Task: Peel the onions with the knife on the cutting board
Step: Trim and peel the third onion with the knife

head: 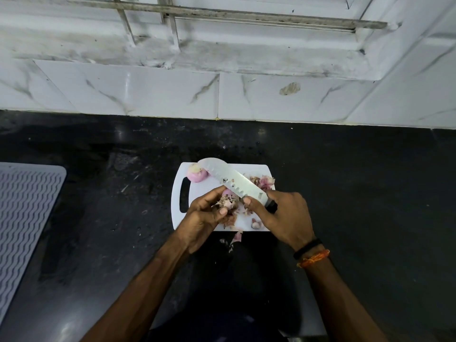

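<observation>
Grey ribbed mat (27,218) at 9 o'clock on black counter (357,193), well apart from the work. White cutting board (197,193) at centre, handle slot toward 9. Peeled onion (196,174) resting on board at 11 o'clock corner, knife tip just above it. Left hand (204,218) curled round second onion (228,202), still partly skinned, held over board centre. Knife (234,183) running 11 to 4 across board, blade against held onion's top, possibly cutting in, contact hidden by fingers. Right hand (281,213) wrapped round dark handle, thumb near blade heel. Skin scraps (264,181) piled at board's 2 o'clock corner; more scraps (235,236) off board's 6 o'clock edge. Wristbands (312,254) on right wrist.
</observation>
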`<state>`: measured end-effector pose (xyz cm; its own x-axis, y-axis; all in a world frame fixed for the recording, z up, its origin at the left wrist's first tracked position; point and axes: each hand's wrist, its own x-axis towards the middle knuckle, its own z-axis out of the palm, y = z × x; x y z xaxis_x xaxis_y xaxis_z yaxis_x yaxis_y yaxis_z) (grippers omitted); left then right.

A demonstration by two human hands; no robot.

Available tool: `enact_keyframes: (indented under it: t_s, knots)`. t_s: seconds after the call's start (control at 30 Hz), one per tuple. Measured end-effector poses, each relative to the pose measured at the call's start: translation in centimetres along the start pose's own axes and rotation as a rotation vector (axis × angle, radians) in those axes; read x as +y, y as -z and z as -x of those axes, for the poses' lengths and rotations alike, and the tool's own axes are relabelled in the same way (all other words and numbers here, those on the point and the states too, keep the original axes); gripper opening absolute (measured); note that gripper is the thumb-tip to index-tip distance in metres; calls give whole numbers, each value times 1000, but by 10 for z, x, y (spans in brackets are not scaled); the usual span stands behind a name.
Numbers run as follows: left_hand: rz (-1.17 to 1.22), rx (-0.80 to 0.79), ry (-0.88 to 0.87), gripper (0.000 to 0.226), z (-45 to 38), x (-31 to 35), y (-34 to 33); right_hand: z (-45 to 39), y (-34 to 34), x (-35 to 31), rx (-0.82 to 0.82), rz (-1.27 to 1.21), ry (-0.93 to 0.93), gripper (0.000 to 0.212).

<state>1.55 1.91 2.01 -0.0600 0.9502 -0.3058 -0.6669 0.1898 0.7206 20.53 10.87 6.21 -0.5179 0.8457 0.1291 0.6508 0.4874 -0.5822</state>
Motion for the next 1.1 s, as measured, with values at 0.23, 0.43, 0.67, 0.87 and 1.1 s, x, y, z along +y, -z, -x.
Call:
enact_keyframes:
  t_s: [0.23,0.43,0.67,0.87,1.1]
  knots:
    - [-10,-12,11,59,0,1,-1,-1,0,-4,-14,38,14,38]
    - [-2,-6,1,56,1,2,-2,2,-4,-5,-55,10,28,40]
    - [-83,-8,-35,51,1,3,-2,-4,-1,-3,-35,53,-24,47]
    - [-178,80,-73,69,-3,-3,6,0,-5,4,-110,88,-2,68]
    - [-254,157,-120,65,-4,1,5,-2,-4,3,-74,72,-45,47]
